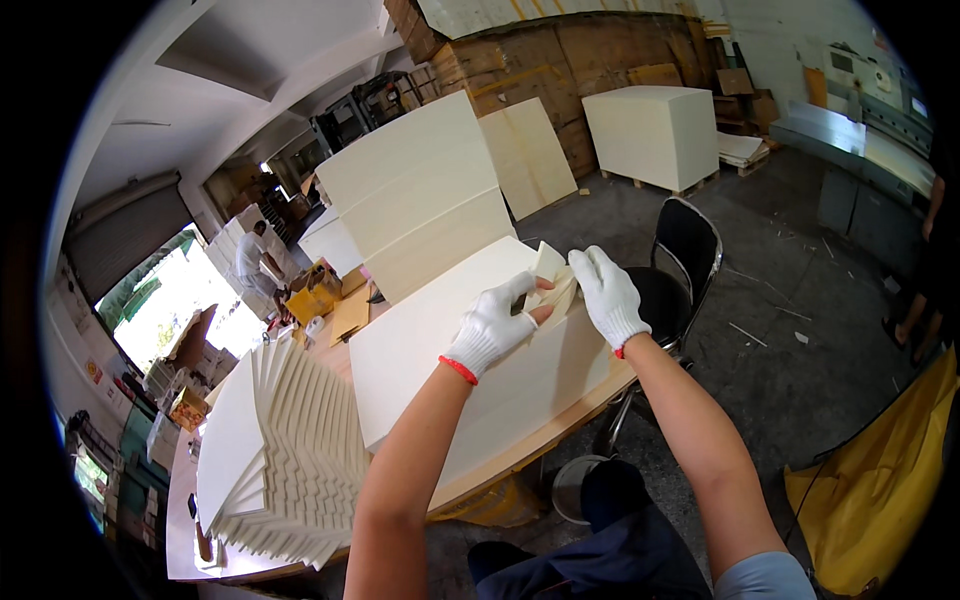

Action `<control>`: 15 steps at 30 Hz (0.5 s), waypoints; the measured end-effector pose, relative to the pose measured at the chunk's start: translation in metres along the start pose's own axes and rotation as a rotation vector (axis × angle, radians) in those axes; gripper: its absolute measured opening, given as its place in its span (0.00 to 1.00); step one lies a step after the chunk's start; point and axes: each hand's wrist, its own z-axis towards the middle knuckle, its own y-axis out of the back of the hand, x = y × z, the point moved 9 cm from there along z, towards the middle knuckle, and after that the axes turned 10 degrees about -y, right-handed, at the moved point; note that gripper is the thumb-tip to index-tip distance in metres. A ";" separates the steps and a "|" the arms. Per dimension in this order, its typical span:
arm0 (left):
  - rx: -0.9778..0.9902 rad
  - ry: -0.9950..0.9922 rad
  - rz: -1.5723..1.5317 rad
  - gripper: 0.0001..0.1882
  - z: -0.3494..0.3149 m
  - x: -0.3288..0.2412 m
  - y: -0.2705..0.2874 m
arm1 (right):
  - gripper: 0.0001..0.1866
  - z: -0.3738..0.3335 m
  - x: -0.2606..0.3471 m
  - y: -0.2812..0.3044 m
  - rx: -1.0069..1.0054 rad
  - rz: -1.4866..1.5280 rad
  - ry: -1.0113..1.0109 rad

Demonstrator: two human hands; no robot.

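Cream-white paper sheets form a thick stack (430, 325) in front of me on the table. At its right-hand corner, some sheets (563, 290) are bent up and slightly fanned. My left hand (495, 325), in a white knit glove with bare thumb and index tips, rests on the stack beside them. Its thumb and index are apart. Against the outer side of the bent corner is my right hand (607, 295), gloved in white, its fingers together on the sheets; its thumb is hidden. Both gloves have red cuffs.
Fanned, stepped sheets (310, 450) lie at the left of the wooden table (540, 440). Behind stands a tall paper stack (420, 190). A black chair (685, 240) is close at right. Farther off are a palletised stack (650, 135), a machine (870, 150) and a person (255, 260).
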 end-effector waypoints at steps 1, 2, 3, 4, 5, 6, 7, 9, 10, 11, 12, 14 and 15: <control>-0.008 -0.010 0.012 0.18 0.001 0.001 0.000 | 0.26 0.000 -0.001 -0.001 0.012 -0.008 -0.004; -0.043 -0.062 -0.004 0.17 0.001 -0.002 0.001 | 0.26 0.001 -0.001 -0.002 0.027 -0.016 -0.009; -0.084 -0.098 -0.007 0.17 0.000 -0.003 0.003 | 0.26 0.001 -0.002 -0.003 0.034 -0.022 -0.007; -0.116 -0.131 -0.019 0.17 -0.001 -0.006 0.006 | 0.25 0.001 -0.002 -0.003 0.035 -0.033 -0.007; -0.108 -0.132 0.029 0.16 -0.001 -0.006 0.005 | 0.25 0.001 -0.002 -0.003 0.025 -0.042 0.000; -0.091 -0.131 0.068 0.15 -0.001 -0.006 0.004 | 0.25 0.001 -0.002 -0.002 0.013 -0.049 0.008; -0.073 -0.131 0.108 0.15 -0.001 -0.008 0.004 | 0.25 0.000 -0.002 -0.003 0.013 -0.054 0.011; -0.040 -0.078 0.096 0.13 -0.001 -0.008 0.003 | 0.25 0.000 -0.003 -0.003 0.010 -0.070 0.007; -0.020 -0.039 0.098 0.13 -0.001 -0.007 0.002 | 0.25 0.000 -0.003 -0.003 0.012 -0.062 0.013; -0.013 -0.029 0.124 0.13 -0.002 -0.009 0.002 | 0.24 0.000 -0.003 -0.003 0.013 -0.058 0.011; -0.001 -0.008 0.157 0.14 -0.003 -0.009 0.002 | 0.24 0.000 -0.004 -0.003 0.010 -0.056 0.007; 0.006 0.022 0.164 0.16 -0.003 -0.010 0.002 | 0.24 0.000 -0.004 -0.003 0.013 -0.060 0.009; 0.002 0.031 0.139 0.16 -0.003 -0.009 0.002 | 0.24 0.000 -0.005 -0.002 0.013 -0.063 0.009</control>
